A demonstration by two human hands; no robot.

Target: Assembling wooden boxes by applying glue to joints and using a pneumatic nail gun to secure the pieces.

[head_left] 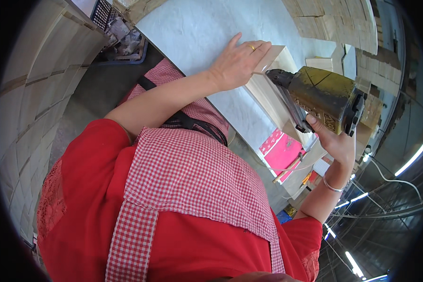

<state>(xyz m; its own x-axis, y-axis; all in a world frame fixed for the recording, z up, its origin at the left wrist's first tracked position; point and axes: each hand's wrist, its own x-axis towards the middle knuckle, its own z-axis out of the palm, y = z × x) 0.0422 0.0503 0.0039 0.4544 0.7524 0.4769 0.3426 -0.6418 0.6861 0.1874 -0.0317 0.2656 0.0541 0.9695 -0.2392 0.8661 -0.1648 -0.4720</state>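
My right hand (331, 141) is wrapped round a worn yellow-and-black nail gun (322, 91), its fingers mostly hidden behind the tool's body. The tool's black nose lies over the near end of a long pale wooden box (263, 94), and whether it touches the wood I cannot tell. My left hand (239, 63) grips the corner of that box at its left end, with a ring on one finger and the fingertips partly over the board's edge. The box rests on a pale, marbled workbench (188, 33).
Stacked wooden panels stand at left (42, 70) and at the top right (336, 21). A blue-rimmed basket (127, 61) of scraps is beyond the bench's left edge. A pink sheet (284, 150) and a hammer (290, 168) lie near the bench's right end. A thin hose (291, 169) crosses there.
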